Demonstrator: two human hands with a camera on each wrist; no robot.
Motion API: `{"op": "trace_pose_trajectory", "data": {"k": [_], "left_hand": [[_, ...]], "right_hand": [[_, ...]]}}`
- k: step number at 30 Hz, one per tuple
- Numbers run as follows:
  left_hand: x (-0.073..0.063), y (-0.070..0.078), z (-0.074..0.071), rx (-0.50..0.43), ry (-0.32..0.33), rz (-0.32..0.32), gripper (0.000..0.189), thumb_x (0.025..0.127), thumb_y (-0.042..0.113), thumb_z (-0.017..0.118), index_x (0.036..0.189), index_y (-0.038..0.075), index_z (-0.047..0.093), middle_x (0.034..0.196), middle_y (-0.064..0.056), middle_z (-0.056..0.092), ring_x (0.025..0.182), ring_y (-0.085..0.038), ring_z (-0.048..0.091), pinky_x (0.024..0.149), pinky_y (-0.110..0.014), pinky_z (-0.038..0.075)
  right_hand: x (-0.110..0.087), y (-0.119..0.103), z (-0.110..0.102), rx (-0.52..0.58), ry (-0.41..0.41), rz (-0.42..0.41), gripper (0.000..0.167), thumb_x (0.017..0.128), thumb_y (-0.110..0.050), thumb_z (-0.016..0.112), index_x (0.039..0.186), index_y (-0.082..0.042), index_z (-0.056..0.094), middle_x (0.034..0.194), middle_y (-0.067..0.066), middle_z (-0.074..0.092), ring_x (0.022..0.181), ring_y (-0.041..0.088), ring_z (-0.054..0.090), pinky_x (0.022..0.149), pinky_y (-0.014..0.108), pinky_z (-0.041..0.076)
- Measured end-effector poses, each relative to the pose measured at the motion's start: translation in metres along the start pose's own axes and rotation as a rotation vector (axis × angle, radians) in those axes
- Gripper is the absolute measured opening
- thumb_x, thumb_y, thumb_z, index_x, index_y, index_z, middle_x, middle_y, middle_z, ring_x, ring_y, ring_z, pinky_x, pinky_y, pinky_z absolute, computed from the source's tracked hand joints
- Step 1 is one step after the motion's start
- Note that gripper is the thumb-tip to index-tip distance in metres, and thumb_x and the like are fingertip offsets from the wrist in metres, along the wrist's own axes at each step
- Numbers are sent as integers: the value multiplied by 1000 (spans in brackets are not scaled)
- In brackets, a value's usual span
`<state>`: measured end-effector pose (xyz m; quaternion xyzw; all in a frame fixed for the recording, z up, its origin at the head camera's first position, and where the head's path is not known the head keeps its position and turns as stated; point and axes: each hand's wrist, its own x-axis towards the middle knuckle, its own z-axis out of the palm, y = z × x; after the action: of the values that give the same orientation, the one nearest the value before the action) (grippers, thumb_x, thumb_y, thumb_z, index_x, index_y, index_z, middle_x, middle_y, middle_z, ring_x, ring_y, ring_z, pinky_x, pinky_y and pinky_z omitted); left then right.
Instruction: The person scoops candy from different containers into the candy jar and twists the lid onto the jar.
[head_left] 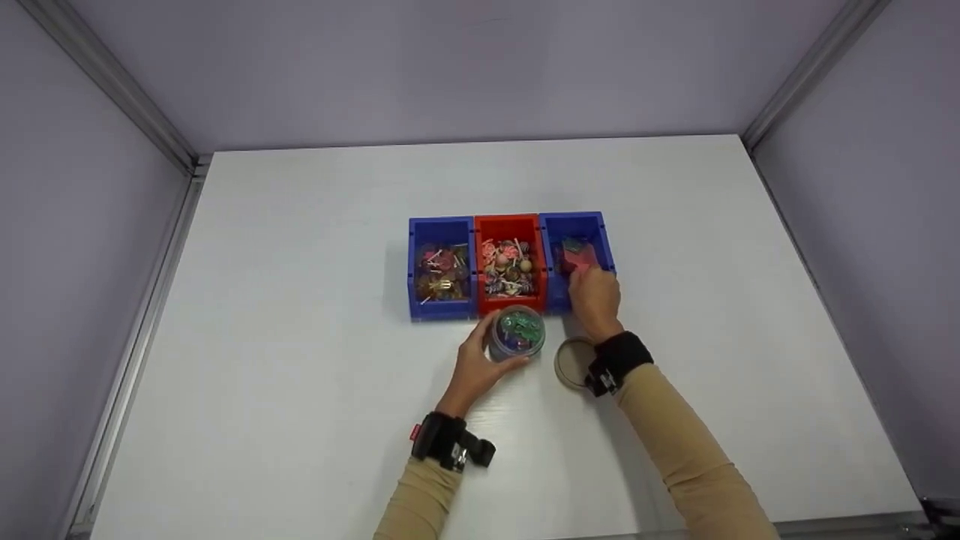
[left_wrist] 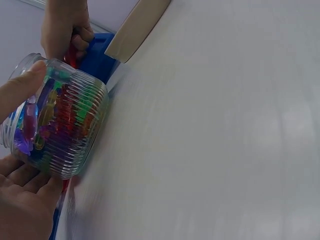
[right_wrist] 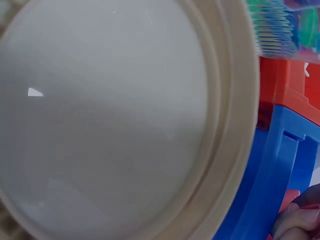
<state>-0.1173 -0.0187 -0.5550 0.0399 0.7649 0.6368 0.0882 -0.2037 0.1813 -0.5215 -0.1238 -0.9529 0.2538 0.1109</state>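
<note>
My left hand (head_left: 480,369) holds a clear ribbed jar (left_wrist: 92,95), thumb on one side and fingers on the other. Green, red, purple and other bright translucent pieces (left_wrist: 65,120) fill much of the jar. Over the front of the right-hand blue bin (head_left: 559,296), my right hand (head_left: 596,300) has its fingers curled round a flat red translucent piece (head_left: 579,257), whose exact kind I cannot tell. A darker green piece (head_left: 574,244) lies beside it in the bin. A round lid with a beige rim (right_wrist: 232,100) is close by my right wrist.
The red middle bin (head_left: 510,225) holds lollipop-like pieces with white sticks. Another blue bin (head_left: 442,229) on the left contains red and amber pieces, some with sticks. All three bins stand joined on a white table (head_left: 300,300) with grey walls around it.
</note>
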Motion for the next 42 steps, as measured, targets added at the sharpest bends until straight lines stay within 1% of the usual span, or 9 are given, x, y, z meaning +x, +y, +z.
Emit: {"op": "trace_pose_trajectory", "data": {"k": [7, 12, 17, 27, 30, 37, 42], "left_hand": [[1, -2, 0, 1, -6, 16, 89, 73, 20, 85, 147, 3, 37, 151, -19, 41, 144, -34, 36, 119, -41, 34], [1, -2, -1, 9, -11, 15, 91, 73, 21, 84, 147, 1, 35, 152, -20, 40, 144, -34, 36, 118, -40, 35], [1, -3, -1, 6, -6, 20, 91, 73, 21, 85, 146, 1, 36, 151, -20, 41, 144, -35, 36, 119, -41, 34], [2, -5, -1, 2, -1, 25, 91, 72, 20, 85, 146, 0, 37, 150, -22, 41, 143, -36, 37, 118, -42, 34], [1, -4, -1, -3, -2, 24, 91, 72, 20, 85, 146, 0, 37, 151, -22, 41, 143, -36, 37, 118, -42, 34], [1, -3, -1, -1, -12, 1, 92, 72, 21, 85, 147, 1, 35, 152, -21, 39, 144, -35, 35, 119, -41, 34], [0, -2, -2, 15, -17, 11, 91, 73, 21, 84, 147, 1, 35, 152, -21, 39, 144, -35, 35, 118, -41, 34]], "right_hand": [[-4, 2, 2, -53, 24, -53, 30, 92, -16, 56, 86, 13, 61, 79, 36, 66, 76, 50, 67, 67, 59, 53], [-1, 6, 2, -77, -11, -32, 31, 95, -18, 55, 91, 12, 61, 83, 34, 68, 78, 48, 68, 68, 57, 54], [4, 7, 1, -96, -22, -33, 31, 94, -18, 56, 89, 12, 62, 82, 35, 68, 78, 49, 68, 68, 58, 54], [3, 6, -1, -73, -33, -28, 32, 94, -19, 56, 90, 12, 63, 83, 35, 67, 79, 48, 68, 69, 58, 54], [3, 7, -1, -60, -21, -30, 32, 94, -19, 56, 90, 12, 63, 83, 35, 67, 79, 49, 68, 69, 58, 54], [-1, 11, 0, -42, 49, -68, 31, 93, -18, 58, 86, 12, 61, 77, 35, 66, 74, 51, 66, 66, 60, 53], [-2, 13, -1, -33, 29, -82, 30, 93, -18, 59, 89, 11, 62, 78, 35, 66, 74, 49, 67, 66, 59, 52]]}}
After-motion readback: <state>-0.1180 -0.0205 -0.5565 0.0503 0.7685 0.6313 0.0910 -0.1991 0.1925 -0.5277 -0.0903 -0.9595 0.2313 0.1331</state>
